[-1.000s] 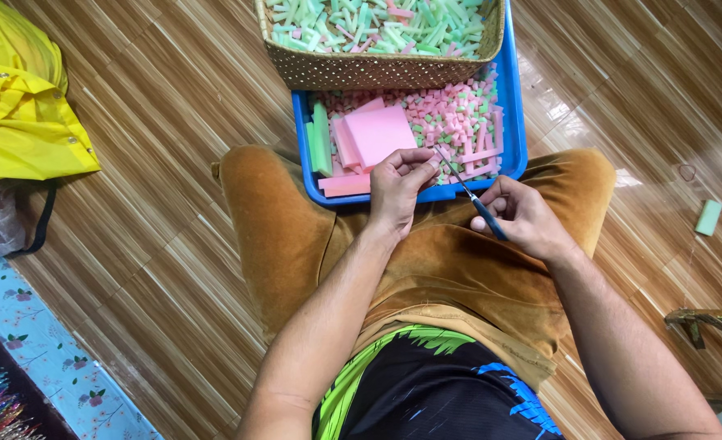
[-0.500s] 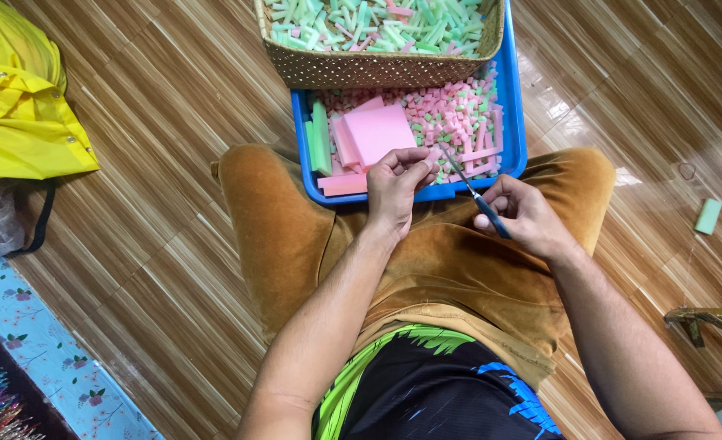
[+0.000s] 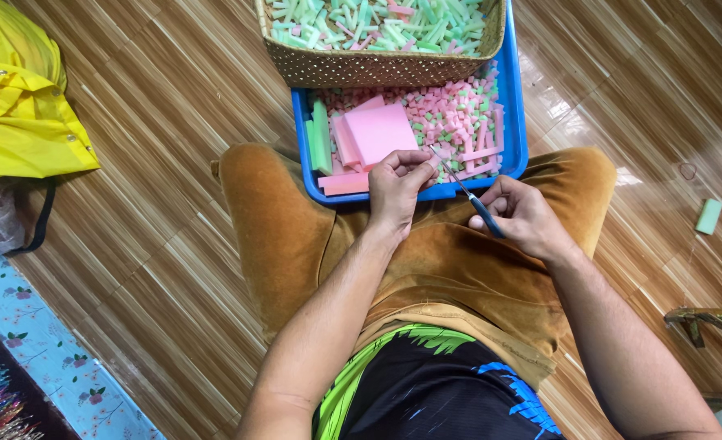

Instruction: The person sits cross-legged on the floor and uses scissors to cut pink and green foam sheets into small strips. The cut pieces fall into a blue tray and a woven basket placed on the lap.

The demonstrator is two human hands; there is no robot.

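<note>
L hand (image 3: 399,186) pinched shut — R hand (image 3: 524,213) curled, grip closed.

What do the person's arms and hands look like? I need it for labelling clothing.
Both the left hand and right hand are bare: no gloves, and no rings or watch that I can see. Both forearms are uncovered, with no sleeves in view.
</note>
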